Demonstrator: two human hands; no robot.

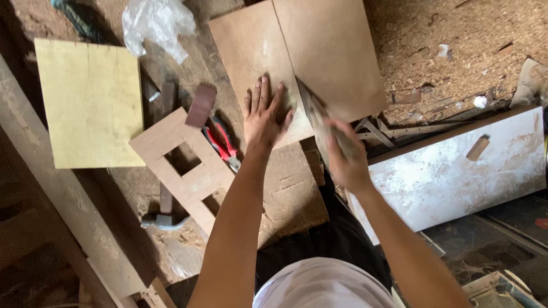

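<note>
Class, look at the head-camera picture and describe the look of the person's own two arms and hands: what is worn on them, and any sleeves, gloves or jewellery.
Both arms are bare from the bottom of the picture to the fingertips. The left hand and right hand wear no gloves; no watch, ring or bracelet shows. No sleeve reaches the forearms. A white garment shows at the bottom edge, over dark clothing.

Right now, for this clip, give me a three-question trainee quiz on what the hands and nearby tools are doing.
1. True or false: the left hand lies flat on the brown board.
2. What does the right hand grip: A hammer, B handsaw, C pliers?
3. Which tool lies just left of the left wrist?

Key: 1 true. 2 B. 3 the red-handled pliers.
</note>
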